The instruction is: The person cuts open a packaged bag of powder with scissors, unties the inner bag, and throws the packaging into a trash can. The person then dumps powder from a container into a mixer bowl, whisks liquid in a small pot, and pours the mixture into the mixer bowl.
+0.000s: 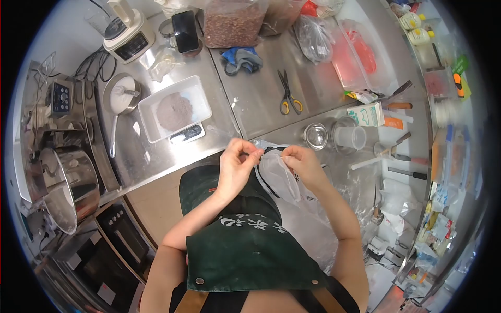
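A thin, see-through plastic bag [277, 175] hangs in front of the green apron [235, 255], at the near edge of the steel counter. My left hand [240, 163] pinches its upper edge, thumb against fingers. On the other side, my right hand [307, 166] grips the bag's rim between thumb and fingertips. The bag's lower part lies against white and clear plastic sheeting [313, 224] on the right. Beyond my right hand stand a small glass jar [315, 135] and a clear plastic tub [348, 136].
A white tray [148, 130] of greyish-purple powder rests beside a small scale [188, 133]. Farther back are black-and-yellow scissors [288, 95], a blue-grey cloth [242, 60], a saucepan [119, 94] and a blender [129, 39]. Knives and a carton [365, 113] line the right side.
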Demonstrator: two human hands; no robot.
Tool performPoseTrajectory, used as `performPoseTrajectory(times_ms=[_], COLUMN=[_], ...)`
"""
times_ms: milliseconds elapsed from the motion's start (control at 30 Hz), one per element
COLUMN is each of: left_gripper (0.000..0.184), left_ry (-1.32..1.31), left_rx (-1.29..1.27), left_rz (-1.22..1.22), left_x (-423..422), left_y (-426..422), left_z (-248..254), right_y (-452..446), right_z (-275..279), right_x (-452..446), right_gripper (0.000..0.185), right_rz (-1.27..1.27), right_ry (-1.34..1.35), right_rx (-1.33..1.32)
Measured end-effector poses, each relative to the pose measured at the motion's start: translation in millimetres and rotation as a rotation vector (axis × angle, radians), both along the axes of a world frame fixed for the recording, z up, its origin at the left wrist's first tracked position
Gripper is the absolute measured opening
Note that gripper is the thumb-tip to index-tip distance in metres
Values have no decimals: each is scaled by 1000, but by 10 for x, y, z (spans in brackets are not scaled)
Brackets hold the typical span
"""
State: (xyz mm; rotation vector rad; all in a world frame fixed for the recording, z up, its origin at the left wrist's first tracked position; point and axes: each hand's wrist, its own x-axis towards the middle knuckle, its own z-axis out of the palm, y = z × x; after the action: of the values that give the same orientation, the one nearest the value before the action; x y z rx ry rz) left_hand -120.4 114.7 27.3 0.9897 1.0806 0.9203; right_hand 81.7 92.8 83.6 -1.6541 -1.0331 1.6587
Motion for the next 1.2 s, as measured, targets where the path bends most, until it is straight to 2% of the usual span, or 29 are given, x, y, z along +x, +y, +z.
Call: performPoseTrajectory(times_ms=[33,67,200,400,500,633,700,800,1000,1200], left_gripper=[13,14,13,9,9,11,13,18,14,11], left_ry=[102,10,-427,-328,-171,-40,-55,-47,-31,16], left_rx=[79,76,-235,-182,-156,-115,-105,-58,-136,-125], left_rz=[12,28,-71,-52,-182,-221,-192,-150,-164,-169], left_x=[-13,-1,141,218,267,305,332,387,432,453], left_y=[33,50,105,211,140,36,-7,-61,-51,-38], left_z=[-81,-147,-11,70,105,65,71,33,138,166], right_y=[-3,-4,18,73,54,41,30,-7,38,23], right_z=[-46,-93,-165,-133,-174,-178,-126,-163,-130,-154], right_x=[28,60,102,122,153,142,113,114,71,8], right_gripper=[9,10,11,12,11,8,7,7,12,20], right_rz=[-15,-30,-74,-294,-298,-334,-378,-377,-304,-325], right_ry=[26,52,98,252,305,236,195,271,167,208], right_rx=[-27,-55,-131,-218,-174,-94,-18,54,-15,-1])
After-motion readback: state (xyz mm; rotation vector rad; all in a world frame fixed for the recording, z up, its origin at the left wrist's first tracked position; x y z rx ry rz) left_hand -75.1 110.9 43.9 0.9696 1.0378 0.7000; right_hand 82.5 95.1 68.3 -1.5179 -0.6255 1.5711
